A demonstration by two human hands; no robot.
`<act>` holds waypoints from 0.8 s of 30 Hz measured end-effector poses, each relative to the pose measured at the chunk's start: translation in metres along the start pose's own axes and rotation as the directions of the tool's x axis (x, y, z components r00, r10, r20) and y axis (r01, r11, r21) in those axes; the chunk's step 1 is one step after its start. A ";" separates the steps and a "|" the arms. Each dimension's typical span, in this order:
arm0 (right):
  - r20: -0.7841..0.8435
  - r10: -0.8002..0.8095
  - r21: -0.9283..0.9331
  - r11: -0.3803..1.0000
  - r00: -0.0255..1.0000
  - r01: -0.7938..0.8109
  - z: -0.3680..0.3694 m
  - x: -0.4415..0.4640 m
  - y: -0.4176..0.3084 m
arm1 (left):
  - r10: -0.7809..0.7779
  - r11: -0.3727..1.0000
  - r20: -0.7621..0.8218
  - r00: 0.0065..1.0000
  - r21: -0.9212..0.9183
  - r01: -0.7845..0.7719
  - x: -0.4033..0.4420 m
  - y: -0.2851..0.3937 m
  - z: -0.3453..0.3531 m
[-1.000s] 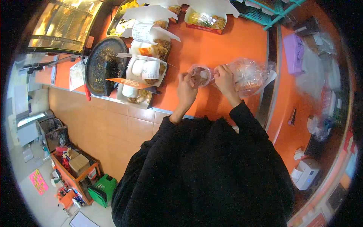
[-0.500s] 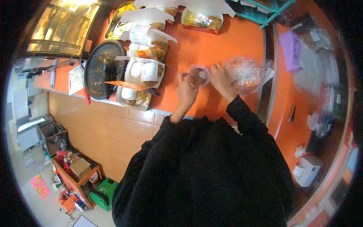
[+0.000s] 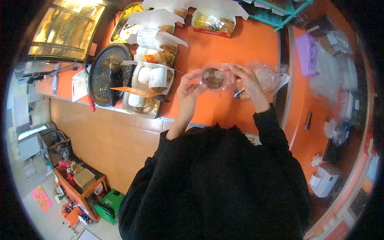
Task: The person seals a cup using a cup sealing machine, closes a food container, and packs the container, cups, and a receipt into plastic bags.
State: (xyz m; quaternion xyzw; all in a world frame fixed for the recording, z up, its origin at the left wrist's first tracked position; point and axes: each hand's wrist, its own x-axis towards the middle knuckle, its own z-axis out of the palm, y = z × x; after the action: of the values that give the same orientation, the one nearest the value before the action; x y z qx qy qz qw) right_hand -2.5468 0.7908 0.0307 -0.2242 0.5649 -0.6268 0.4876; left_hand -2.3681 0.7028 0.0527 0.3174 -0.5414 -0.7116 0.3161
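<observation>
A small clear plastic cup [image 3: 213,78] of brown sauce is between my hands, above the orange counter. My left hand [image 3: 189,87] is closed around the cup's left side. On the right, my right hand [image 3: 249,80] pinches clear plastic [image 3: 229,78] at the cup's edge; whether this is a thin bag or a film I cannot tell. Crumpled clear plastic bags [image 3: 267,74] lie on the counter behind my right hand, partly hidden by it. Left of my left hand stands an open food box [image 3: 138,86] with rice and a fried piece.
Several open food boxes line the left of the orange counter [image 3: 240,44]; another box [image 3: 212,24] stands at the back. A black stone mortar [image 3: 105,60] is beside them, near a lit glass cabinet [image 3: 66,30]. A teal rack [image 3: 268,16] is at the back right.
The cup has come up nearer to me, in my left hand. My right hand has moved right, and clear plastic now stretches around the cup.
</observation>
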 end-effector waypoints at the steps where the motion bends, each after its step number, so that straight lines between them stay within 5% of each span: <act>1: -0.028 -0.124 -0.165 0.979 0.992 0.117 0.011 -0.009 -0.019 | -0.004 1.000 0.000 1.000 0.000 0.004 0.002 0.014 0.000; 3: -0.063 -0.167 -0.170 0.973 0.984 0.155 0.023 -0.014 -0.045 | 0.019 1.000 0.119 0.993 0.005 -0.020 0.003 0.034 -0.010; 6: -0.026 -0.239 -0.206 0.952 0.971 0.229 0.027 -0.033 -0.063 | -0.069 0.996 0.084 0.994 0.062 0.064 0.026 0.040 -0.016; 7: 0.044 -0.286 -0.248 0.925 0.957 0.288 0.021 -0.029 -0.077 | 0.007 0.999 0.271 0.963 0.029 -0.015 0.008 0.089 0.004; 12: -0.007 -0.304 -0.371 0.886 0.953 0.279 0.026 -0.040 -0.102 | 0.021 0.996 0.256 0.966 0.082 -0.043 0.024 0.107 0.005; 14: 0.021 -0.187 -0.354 0.917 0.982 0.182 0.027 -0.018 -0.078 | -0.110 0.976 0.269 0.957 -0.155 0.155 0.045 0.081 0.002; 15: 0.023 -0.209 -0.356 0.912 0.978 0.203 0.027 -0.019 -0.085 | 0.065 0.997 0.236 0.970 0.013 -0.070 0.039 0.085 0.004; 17: -0.010 -0.266 -0.199 0.945 0.964 0.259 0.031 -0.039 -0.102 | 0.091 0.992 0.284 0.955 0.061 -0.112 0.036 0.109 0.008; 18: -0.017 -0.239 -0.195 0.953 0.971 0.232 0.033 -0.049 -0.110 | 0.090 0.985 0.325 0.942 0.109 -0.132 0.027 0.123 0.009; 20: 0.088 -0.430 -0.391 0.815 0.898 0.428 0.034 -0.055 -0.134 | 0.126 0.990 0.326 0.937 0.021 -0.140 0.024 0.135 0.011; 22: 0.049 -0.468 -0.310 0.833 0.883 0.458 0.035 -0.053 -0.117 | 0.084 0.985 0.403 0.911 0.103 -0.137 0.023 0.128 0.008; 24: 0.011 -0.189 -0.482 0.859 0.982 0.171 0.025 -0.039 -0.085 | 0.035 0.989 0.430 0.902 0.118 -0.094 0.016 0.111 0.001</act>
State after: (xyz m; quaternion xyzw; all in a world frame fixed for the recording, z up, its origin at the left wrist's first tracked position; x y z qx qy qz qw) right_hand -2.5401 0.8033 0.1265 -0.3785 0.6881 -0.5137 0.3455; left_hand -2.3664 0.6667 0.1589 0.1565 -0.6546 -0.7145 0.1910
